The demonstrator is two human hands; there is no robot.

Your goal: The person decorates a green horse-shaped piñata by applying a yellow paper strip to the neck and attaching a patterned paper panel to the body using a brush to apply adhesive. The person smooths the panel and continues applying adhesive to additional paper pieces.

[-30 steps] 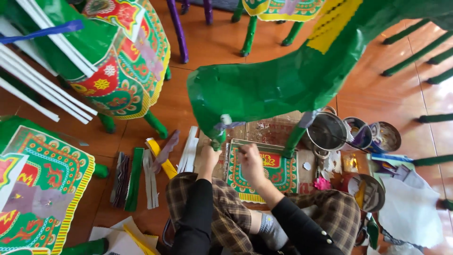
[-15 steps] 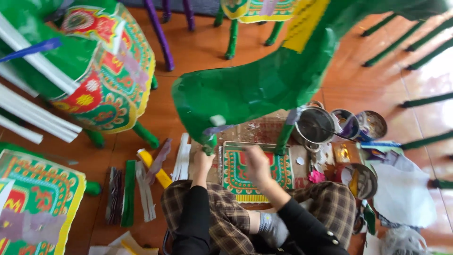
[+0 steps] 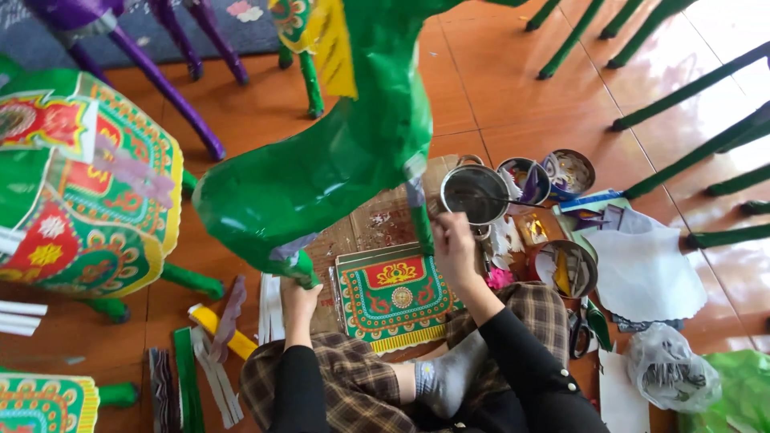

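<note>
1. Left hand (image 3: 298,295) closed around one leg of the green paper animal figure (image 3: 321,172), low near the floor.
2. Right hand (image 3: 454,240) grips the other leg, fingers wrapped.
3. Figure's body overhangs the patterned red-green sheet (image 3: 395,298) on the lap.
4. Metal pot (image 3: 474,192) just beside the right hand; paper strips (image 3: 200,369) lie left.

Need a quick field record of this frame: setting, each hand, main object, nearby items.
setting: person seated on an orange tiled floor, legs folded
left hand: gripping a leg of the green paper animal figure
right hand: at the figure's other leg, beside the metal pot
under figure: stack of patterned red-green paper panels on cardboard
nearby: paper strips, small tins, plastic bag
</note>
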